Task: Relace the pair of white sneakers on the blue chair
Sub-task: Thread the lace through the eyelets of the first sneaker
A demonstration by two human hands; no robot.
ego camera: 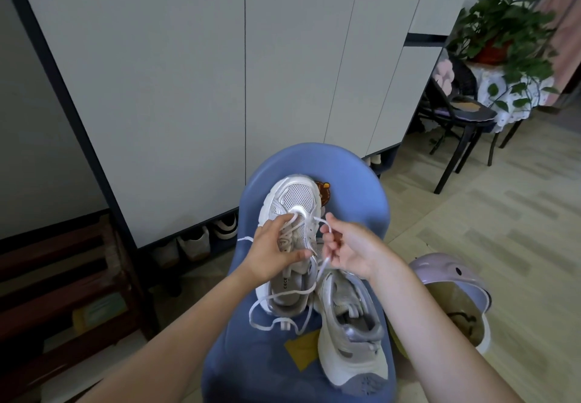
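Lacing is underway on the first sneaker [290,236], which lies toe-away on the seat of the blue chair [355,214], near the backrest. The second sneaker [350,330] lies on its side just beside it, toward the chair's front right, heel toward the camera; it looks unlaced, though its eyelets are partly hidden. The left hand [270,253] grips the first sneaker across the tongue, fingers and thumb curled round the upper to steady it. The right hand [349,250] pinches one end of the white lace [283,295] between curled fingers, just right of the eyelet row. The lace seems threaded only at the toe-end eyelets; the other end trails loose in loops over the seat below the heel. Judged step: early lacing of shoe one, shoe two untouched. The next move likely calls for steering the pinched tip into the next eyelet up and pulling the slack through, with the left hand keeping the shoe from rolling. The seat is crowded: both shoes and the slack fill most of it, and the second sneaker sits close to the front right edge, so a tug on the lace could nudge it off. A lilac helmet [452,280] lies on the floor just right of the chair; open floor lies beyond it. A cabinet [188,88] stands behind.
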